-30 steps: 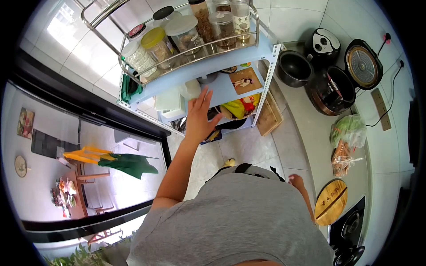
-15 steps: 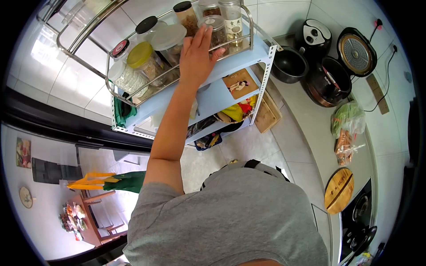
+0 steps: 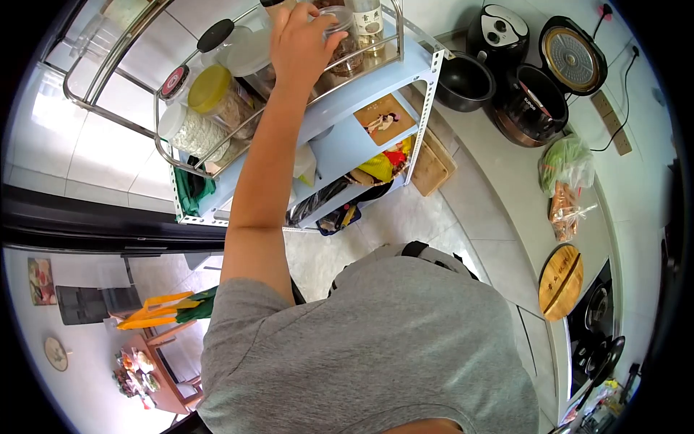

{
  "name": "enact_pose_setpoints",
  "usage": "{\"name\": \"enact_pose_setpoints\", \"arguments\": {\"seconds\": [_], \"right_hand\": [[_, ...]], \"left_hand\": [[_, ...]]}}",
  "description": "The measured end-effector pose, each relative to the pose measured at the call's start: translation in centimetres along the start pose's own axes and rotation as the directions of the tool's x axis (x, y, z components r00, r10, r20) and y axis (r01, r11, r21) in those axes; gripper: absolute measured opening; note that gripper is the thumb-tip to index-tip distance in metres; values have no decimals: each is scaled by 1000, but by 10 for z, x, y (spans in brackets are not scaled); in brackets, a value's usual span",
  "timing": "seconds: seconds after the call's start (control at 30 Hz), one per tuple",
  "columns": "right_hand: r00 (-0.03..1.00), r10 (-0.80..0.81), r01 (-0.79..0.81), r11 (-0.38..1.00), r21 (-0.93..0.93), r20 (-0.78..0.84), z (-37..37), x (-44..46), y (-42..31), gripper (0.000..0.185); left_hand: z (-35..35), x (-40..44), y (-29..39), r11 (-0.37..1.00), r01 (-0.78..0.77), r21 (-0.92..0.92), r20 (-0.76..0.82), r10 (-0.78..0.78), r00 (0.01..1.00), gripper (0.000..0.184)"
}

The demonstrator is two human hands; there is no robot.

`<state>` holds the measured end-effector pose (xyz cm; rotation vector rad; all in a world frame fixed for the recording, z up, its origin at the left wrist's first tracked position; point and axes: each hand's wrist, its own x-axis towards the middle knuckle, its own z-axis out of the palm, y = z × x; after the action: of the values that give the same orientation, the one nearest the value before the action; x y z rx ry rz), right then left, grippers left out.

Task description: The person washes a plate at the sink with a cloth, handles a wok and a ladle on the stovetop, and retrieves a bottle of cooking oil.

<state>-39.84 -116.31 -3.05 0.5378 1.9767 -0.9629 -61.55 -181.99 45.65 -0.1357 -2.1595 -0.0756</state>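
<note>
Reach stage, as judged: left hand (image 3: 300, 54) open, thumb apart, at the clear-lidded jar (image 3: 349, 37) on the rack's top shelf (image 3: 376, 90) — contact unconfirmed. Right hand out of view, state undetermined. Next move calls for closing squarely round the jar, clear of the rail (image 3: 400, 30).

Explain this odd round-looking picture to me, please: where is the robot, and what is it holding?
There is no robot here. A person wears a camera on their head, looking forward and down, so the grey shirt is their own. Their left hand is up at the rack's top shelf, by a clear-lidded jar; whether it grips anything is hard to tell. Their right hand is out of view. Other jars stand there too, one with a yellow lid. On the counter are a black pot, an open cooker, bagged food and a round wooden board.
</note>
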Motion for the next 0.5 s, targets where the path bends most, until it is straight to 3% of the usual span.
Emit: {"name": "enact_pose_setpoints", "arguments": {"seconds": [0.33, 0.5], "right_hand": [[1000, 14, -14, 1000, 24, -24, 12, -11, 31, 17], [997, -41, 46, 995, 84, -60, 23, 6, 77, 17]], "left_hand": [[-4, -3, -9, 997, -57, -56, -49, 54, 997, 19], [-43, -20, 17, 995, -89, -49, -94, 84, 992, 24]]}}
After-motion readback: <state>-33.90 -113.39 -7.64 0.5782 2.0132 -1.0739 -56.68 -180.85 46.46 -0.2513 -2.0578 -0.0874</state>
